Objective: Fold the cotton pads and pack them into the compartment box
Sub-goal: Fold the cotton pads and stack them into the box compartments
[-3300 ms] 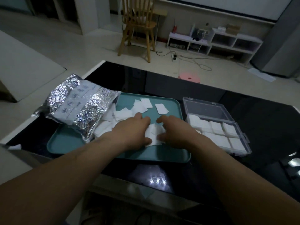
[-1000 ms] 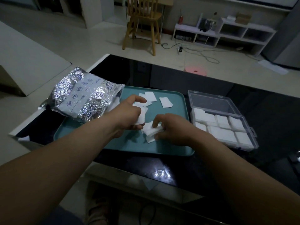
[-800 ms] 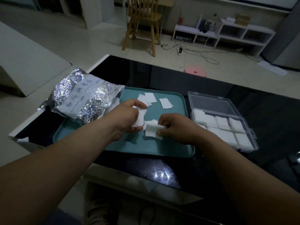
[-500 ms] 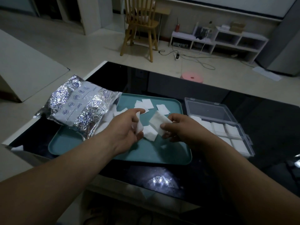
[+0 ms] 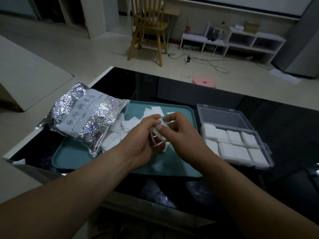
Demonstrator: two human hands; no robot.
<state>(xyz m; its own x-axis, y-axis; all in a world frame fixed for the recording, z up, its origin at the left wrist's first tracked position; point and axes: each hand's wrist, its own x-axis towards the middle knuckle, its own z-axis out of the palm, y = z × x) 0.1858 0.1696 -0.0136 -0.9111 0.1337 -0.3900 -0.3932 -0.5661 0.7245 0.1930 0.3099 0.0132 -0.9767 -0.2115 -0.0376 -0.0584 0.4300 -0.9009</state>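
a: where's the pad?
b: your left hand (image 5: 141, 140) and right hand (image 5: 179, 130) both pinch the cotton pad (image 5: 158, 135), fingers curled round it, over the teal tray (image 5: 181, 163).
a: box?
b: the compartment box (image 5: 233, 145) is just right of the tray, lid open, white pads in its cells. loose pads (image 5: 131, 123) lie on the tray beside the foil bag (image 5: 82, 116), which rests on the tray's left end.
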